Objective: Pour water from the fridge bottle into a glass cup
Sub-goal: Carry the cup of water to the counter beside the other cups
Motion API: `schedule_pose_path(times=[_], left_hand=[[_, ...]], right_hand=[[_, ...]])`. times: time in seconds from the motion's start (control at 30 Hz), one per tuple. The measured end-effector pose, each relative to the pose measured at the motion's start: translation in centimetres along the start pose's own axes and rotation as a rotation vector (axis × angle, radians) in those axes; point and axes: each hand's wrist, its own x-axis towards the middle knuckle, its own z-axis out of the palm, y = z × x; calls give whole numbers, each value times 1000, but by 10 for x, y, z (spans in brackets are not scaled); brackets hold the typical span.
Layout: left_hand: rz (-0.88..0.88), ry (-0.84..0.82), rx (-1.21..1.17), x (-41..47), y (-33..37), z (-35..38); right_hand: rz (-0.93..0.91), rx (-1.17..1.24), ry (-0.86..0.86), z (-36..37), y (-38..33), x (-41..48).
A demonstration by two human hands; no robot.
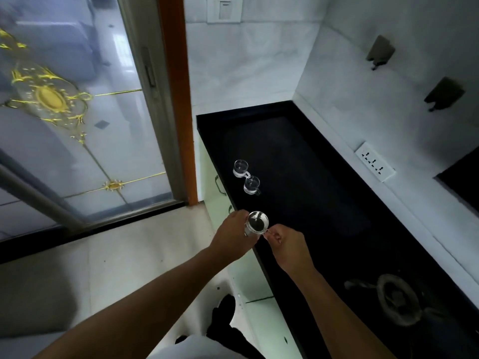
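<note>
My left hand [232,235] is curled round the left side of a small clear glass cup with a thin handle [256,224]; my right hand [287,246] pinches that handle between thumb and fingertips on the cup's right side; both hands hold it and neither is spread wide. The cup sits upright, mouth up, right at the left edge of the long glossy black stone countertop [298,156], at its near part; whether its base touches the stone or hangs just above it I cannot tell.

Farther along the same left edge stand two more small clear glass cups, one farther [240,168] and one nearer [252,184], just beside each other and well apart from the one I hold. On the near right of the countertop is a round dark metal gas burner [396,299]. The right wall carries a white multi-hole power socket [374,161] low down, and two dark wall hooks [379,51] [444,94] higher up; the far wall has a white light switch [225,9]. Below the countertop's left edge runs a pale green cabinet front [215,182]. To the left is a frosted glass sliding door with gold ornament [64,99], bordered on its right by an orange-brown wooden frame [178,99]; under my arms lies a pale tiled floor [129,255].
</note>
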Motion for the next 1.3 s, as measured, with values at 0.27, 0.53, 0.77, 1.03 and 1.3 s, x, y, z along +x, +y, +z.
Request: schedule_pose_path(times=[0.27, 0.53, 0.77, 1.03, 1.3], left_hand=[[-138, -49, -31, 66, -24, 24], [-168, -129, -1, 109, -37, 44], [-181, -208, 42, 133, -53, 58], [-189, -237, 59, 153, -58, 69], [-211, -238, 59, 157, -64, 74]], right_hand=[[29, 14, -50, 16, 25, 70], [138, 22, -117, 26, 50, 113], [197, 6, -165, 38, 66, 133], [266, -11, -183, 50, 77, 149], [246, -32, -195, 56, 81, 155]])
